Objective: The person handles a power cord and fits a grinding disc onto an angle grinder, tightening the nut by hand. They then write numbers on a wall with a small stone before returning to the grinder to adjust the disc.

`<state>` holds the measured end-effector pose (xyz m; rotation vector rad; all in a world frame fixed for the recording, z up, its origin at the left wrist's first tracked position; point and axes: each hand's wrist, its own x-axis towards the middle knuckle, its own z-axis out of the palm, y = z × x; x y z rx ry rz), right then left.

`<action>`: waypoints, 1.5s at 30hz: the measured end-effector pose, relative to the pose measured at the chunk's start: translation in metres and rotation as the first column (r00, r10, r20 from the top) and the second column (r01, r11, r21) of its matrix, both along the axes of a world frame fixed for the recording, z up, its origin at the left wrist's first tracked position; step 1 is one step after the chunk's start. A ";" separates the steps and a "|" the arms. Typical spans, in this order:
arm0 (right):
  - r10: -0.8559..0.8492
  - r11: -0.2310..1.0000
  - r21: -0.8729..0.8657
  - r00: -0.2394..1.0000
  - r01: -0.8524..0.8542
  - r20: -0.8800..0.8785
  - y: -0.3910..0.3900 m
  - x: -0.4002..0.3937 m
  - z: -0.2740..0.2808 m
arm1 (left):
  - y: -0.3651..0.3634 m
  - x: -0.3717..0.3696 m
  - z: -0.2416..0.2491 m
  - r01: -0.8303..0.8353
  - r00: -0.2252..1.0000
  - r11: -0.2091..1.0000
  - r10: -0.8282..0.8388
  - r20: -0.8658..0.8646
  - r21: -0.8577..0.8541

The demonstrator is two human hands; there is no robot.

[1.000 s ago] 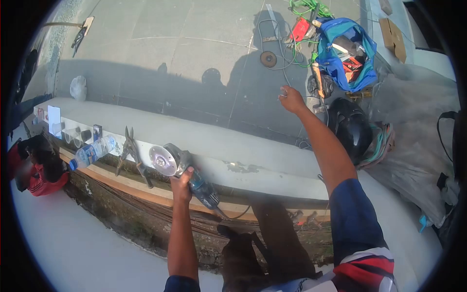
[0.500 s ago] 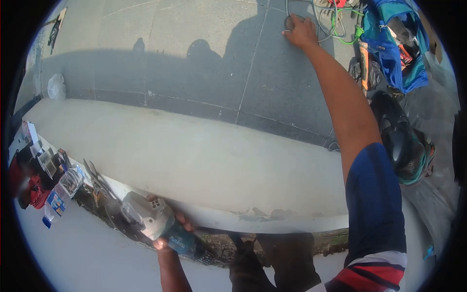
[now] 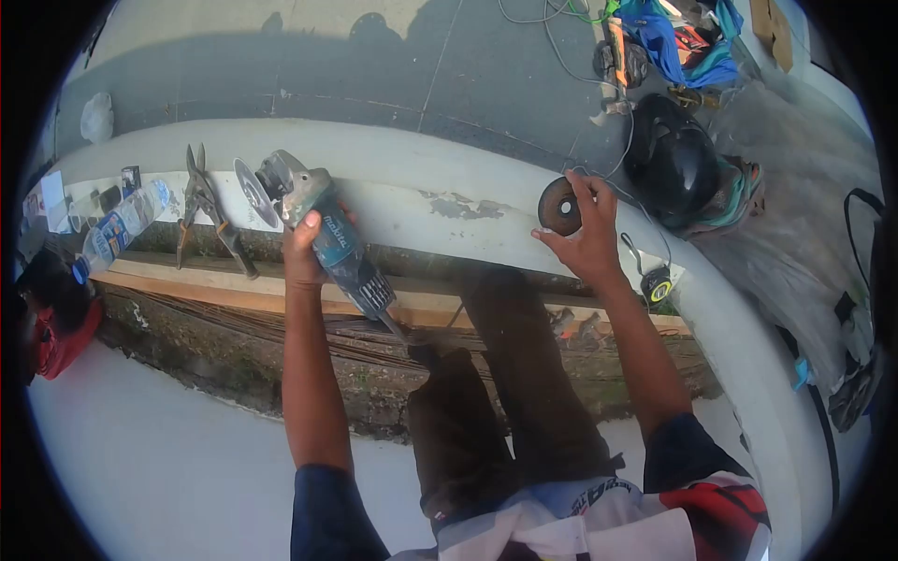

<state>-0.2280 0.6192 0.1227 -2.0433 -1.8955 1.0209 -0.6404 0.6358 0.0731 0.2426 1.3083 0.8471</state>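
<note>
My left hand point(image 3: 307, 245) is wrapped round a teal and grey angle grinder point(image 3: 339, 251), whose metal disc guard side points up and to the left. In my right hand point(image 3: 591, 232) a dark round disc point(image 3: 559, 208) with a light centre hole is pinched between thumb and fingers, apart from the grinder. Tin snips point(image 3: 202, 201) lie on the white ledge left of the grinder. Just right of my right hand is a yellow and black tape measure point(image 3: 656, 283).
A plastic bottle point(image 3: 120, 229) and a red bag point(image 3: 65, 337) are at the left. At the right are a black helmet point(image 3: 675, 150), plastic sheeting point(image 3: 795, 224), a hammer point(image 3: 617, 75) and a blue bag point(image 3: 657, 37). A wooden plank point(image 3: 262, 295) runs below the ledge.
My right hand has come back from the paving toward me with the disc. My left hand has raised the grinder, and the view has shifted, showing more of the ledge and trench.
</note>
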 end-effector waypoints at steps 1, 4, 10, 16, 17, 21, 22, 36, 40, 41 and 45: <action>-0.004 0.998 -0.067 0.999 0.007 0.041 -0.033 0.001 0.009 | 0.007 0.001 0.010 0.071 0.997 0.997 -0.071 0.040 -0.012; 0.039 0.999 -0.010 0.989 -0.038 0.141 -0.090 0.004 -0.006 | -0.007 0.023 0.049 0.046 0.989 0.999 -0.049 -0.140 -0.026; -0.136 0.986 0.114 0.984 0.123 0.114 -0.137 0.000 0.041 | -0.108 0.052 0.158 0.149 0.989 0.989 -0.149 -0.004 -0.023; -0.350 0.936 -0.228 0.771 0.268 -0.533 -0.219 -0.098 0.215 | -0.222 0.064 0.242 0.313 0.945 0.948 -0.306 -0.111 0.051; -0.342 0.940 -0.215 0.726 0.266 -0.596 -0.231 -0.120 0.242 | -0.232 0.072 0.271 0.372 0.921 0.927 -0.362 -0.146 0.046; -0.272 0.950 -0.050 0.742 0.308 -0.613 -0.274 -0.171 0.303 | -0.290 0.085 0.299 0.484 0.871 0.834 -0.430 -0.239 0.263; -0.252 0.948 0.023 0.793 0.317 -0.555 -0.283 -0.174 0.312 | -0.300 0.087 0.305 0.521 0.848 0.797 -0.444 -0.290 0.304; -0.586 0.808 -0.256 0.774 0.532 -0.240 -0.431 -0.108 0.314 | -0.455 0.140 0.310 0.658 0.749 0.715 -0.589 -0.303 0.237; -0.213 0.977 -0.056 0.931 0.205 -0.297 -0.478 -0.067 0.298 | -0.493 0.162 0.309 0.685 0.720 0.705 -0.618 -0.316 0.185; 0.016 0.997 0.073 0.971 0.002 -0.239 -0.494 -0.054 0.290 | -0.502 0.169 0.312 0.679 0.726 0.716 -0.621 -0.296 0.163; -0.333 0.940 -0.074 0.857 0.332 -0.393 -0.513 -0.037 0.304 | -0.546 0.207 0.312 0.705 0.668 0.702 -0.605 -0.434 0.105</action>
